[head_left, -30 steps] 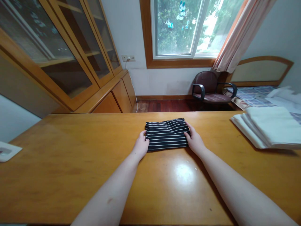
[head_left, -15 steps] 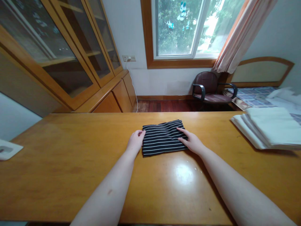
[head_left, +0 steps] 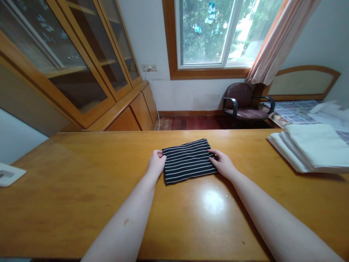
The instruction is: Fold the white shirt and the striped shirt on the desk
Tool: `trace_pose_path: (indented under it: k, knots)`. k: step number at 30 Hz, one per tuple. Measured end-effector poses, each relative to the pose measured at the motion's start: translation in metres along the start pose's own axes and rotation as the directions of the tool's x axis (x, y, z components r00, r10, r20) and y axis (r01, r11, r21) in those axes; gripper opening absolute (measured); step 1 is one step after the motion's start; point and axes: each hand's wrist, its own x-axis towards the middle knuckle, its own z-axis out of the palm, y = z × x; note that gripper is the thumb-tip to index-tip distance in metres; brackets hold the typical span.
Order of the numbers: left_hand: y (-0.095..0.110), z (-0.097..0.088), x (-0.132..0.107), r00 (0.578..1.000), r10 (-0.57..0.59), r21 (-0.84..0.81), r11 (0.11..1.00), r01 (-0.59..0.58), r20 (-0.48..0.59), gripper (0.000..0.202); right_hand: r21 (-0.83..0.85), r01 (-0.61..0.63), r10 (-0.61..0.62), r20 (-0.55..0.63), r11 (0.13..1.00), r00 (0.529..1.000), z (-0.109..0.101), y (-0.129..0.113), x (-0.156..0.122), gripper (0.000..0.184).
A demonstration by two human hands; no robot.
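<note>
A folded black cloth with thin white stripes (head_left: 188,161) lies near the middle of the wooden table (head_left: 81,182), turned slightly askew. My left hand (head_left: 156,163) pinches its left edge with curled fingers. On the opposite side, my right hand (head_left: 224,163) grips the cloth's right edge, fingers closed on the fabric. Both forearms reach in from the near edge of the table.
A stack of folded white cloths (head_left: 313,147) sits at the table's right end. A white object (head_left: 8,174) lies at the left edge. Beyond the table are a glass-door wooden cabinet (head_left: 68,62), a dark armchair (head_left: 245,103), a window and a bed.
The striped cloth has shifted a little to the left and turned slightly. Both hands moved with it and closed on its side edges.
</note>
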Motion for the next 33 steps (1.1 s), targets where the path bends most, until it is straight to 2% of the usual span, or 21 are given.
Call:
trace_pose_path:
  k: [2, 4, 6, 8, 11, 13, 18, 20, 22, 24, 27, 30, 33]
  knots:
    - [0.007, -0.004, -0.008, 0.988, 0.129, 0.041, 0.991, -0.126, -0.08, 0.036, 0.031, 0.008, -0.008, 0.005, 0.999, 1.0, 0.0, -0.002, -0.001, 0.037]
    - [0.017, -0.006, -0.02, 0.935, 0.334, 0.136, 0.939, -0.317, -0.122, 0.041, 0.034, 0.013, -0.013, 0.01, 0.999, 1.0, 0.0, -0.004, -0.001, 0.037]
    - [0.026, -0.005, -0.031, 0.866, 0.497, 0.209, 0.854, -0.476, -0.058, 0.042, 0.002, 0.01, -0.01, -0.002, 1.0, 1.0, 0.0, -0.006, -0.001, 0.038]
    - [0.031, 0.0, -0.038, 0.82, 0.563, 0.233, 0.788, -0.569, 0.099, 0.046, -0.039, 0.003, -0.004, -0.026, 0.999, 1.0, 0.001, -0.007, 0.0, 0.038]
    - [0.029, 0.011, -0.038, 0.785, 0.498, 0.26, 0.755, -0.601, 0.369, 0.059, -0.103, -0.035, 0.028, -0.067, 0.994, 0.997, 0.001, -0.004, 0.002, 0.036]
    - [0.024, 0.016, -0.034, 0.784, 0.428, 0.291, 0.759, -0.582, 0.451, 0.067, -0.156, -0.065, 0.051, -0.093, 0.986, 0.994, 0.0, -0.001, 0.003, 0.033]
    - [0.018, 0.019, -0.028, 0.794, 0.402, 0.338, 0.747, -0.572, 0.456, 0.074, -0.239, -0.088, 0.049, -0.163, 0.967, 0.985, -0.008, 0.001, 0.001, 0.02]
    - [0.019, 0.018, -0.03, 0.792, 0.4, 0.342, 0.744, -0.575, 0.461, 0.074, -0.244, -0.012, -0.049, -0.243, 0.97, 0.969, -0.012, -0.007, -0.003, 0.02]
    - [0.02, 0.018, -0.033, 0.787, 0.403, 0.333, 0.745, -0.578, 0.467, 0.073, -0.252, 0.131, -0.202, -0.278, 0.959, 0.939, -0.016, -0.022, -0.007, 0.023]
    - [0.021, 0.018, -0.036, 0.776, 0.412, 0.317, 0.742, -0.59, 0.477, 0.073, -0.261, 0.256, -0.317, -0.228, 0.931, 0.921, -0.016, -0.042, -0.011, 0.026]
    - [0.021, 0.02, -0.043, 0.76, 0.43, 0.313, 0.727, -0.611, 0.488, 0.073, -0.295, 0.328, -0.358, -0.051, 0.897, 0.932, -0.004, -0.069, -0.011, 0.038]
    - [0.022, 0.021, -0.047, 0.758, 0.421, 0.338, 0.711, -0.617, 0.498, 0.076, -0.39, 0.339, -0.311, 0.135, 0.856, 0.941, 0.018, -0.075, -0.002, 0.056]
    - [0.024, 0.019, -0.047, 0.757, 0.361, 0.365, 0.711, -0.601, 0.545, 0.081, -0.491, 0.292, -0.184, 0.257, 0.821, 0.949, 0.037, -0.063, 0.008, 0.062]
